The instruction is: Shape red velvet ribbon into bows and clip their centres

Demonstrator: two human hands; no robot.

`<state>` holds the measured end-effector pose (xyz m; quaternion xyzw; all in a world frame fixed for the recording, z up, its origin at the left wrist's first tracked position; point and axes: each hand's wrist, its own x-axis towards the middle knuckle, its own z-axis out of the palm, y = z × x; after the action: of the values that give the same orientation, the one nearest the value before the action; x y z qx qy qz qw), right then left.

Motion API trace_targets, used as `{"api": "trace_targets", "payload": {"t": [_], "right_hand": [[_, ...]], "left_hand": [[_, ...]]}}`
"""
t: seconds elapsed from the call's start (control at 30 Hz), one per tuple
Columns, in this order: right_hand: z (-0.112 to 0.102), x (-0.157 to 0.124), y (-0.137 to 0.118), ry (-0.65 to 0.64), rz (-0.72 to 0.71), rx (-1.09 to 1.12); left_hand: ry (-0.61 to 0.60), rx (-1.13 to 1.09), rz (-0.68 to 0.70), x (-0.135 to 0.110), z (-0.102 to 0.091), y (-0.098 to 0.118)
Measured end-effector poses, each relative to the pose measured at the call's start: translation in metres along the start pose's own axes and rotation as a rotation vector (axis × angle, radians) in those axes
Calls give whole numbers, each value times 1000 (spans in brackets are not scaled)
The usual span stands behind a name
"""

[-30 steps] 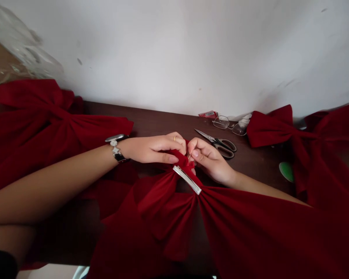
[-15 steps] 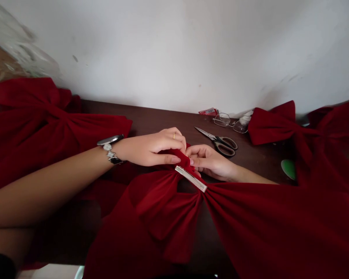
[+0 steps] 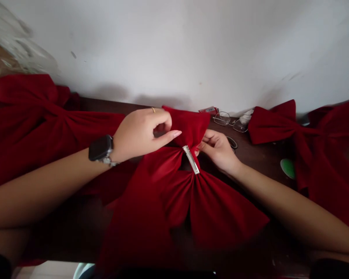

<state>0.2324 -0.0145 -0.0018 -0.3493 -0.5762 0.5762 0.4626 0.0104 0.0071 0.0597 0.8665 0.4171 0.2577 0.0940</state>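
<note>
White wall [image 3: 192, 46] behind, dark brown desk [image 3: 261, 159] below it. Biggest thing on the desk is the red velvet centre bow [image 3: 168, 193], lying mid-desk right in front of the person, its loops fanned toward the camera and one flap raised at the back. A second red bow [image 3: 40, 120] is spread at far left and a third red bow [image 3: 279, 124] at far right, both well apart from the centre one.

Left hand [image 3: 139, 133] – fingers curled in, thumb out, nipping the edge of the raised flap. Right hand [image 3: 219, 149] – fingertips closed on the gathered middle, just beside a silver metal clip [image 3: 191, 159] that lies across the waist of the bow. Left wrist has a dark watch [image 3: 100, 148]; there is a gold ring [image 3: 153, 110] on a left finger.

Small stuff at the back, near the wall: glasses [image 3: 228, 121], folded, approx. between the flap and the right bow; a scissors [image 3: 232, 142] handle peeking out behind the right hand; a red packet [image 3: 208, 111] with print too small to read; a green object [image 3: 287, 167] by the right bow, partly hidden.
</note>
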Motion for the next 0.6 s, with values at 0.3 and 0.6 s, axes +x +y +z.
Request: {"api": "trace_targets", "payload": {"t": [0.3, 0.6], "right_hand": [[10, -8, -1, 302, -257, -101], [6, -4, 11, 204, -80, 95]], "left_hand": [[-511, -697, -142, -11, 27, 5], [-578, -1567, -365, -31, 54, 13]]}}
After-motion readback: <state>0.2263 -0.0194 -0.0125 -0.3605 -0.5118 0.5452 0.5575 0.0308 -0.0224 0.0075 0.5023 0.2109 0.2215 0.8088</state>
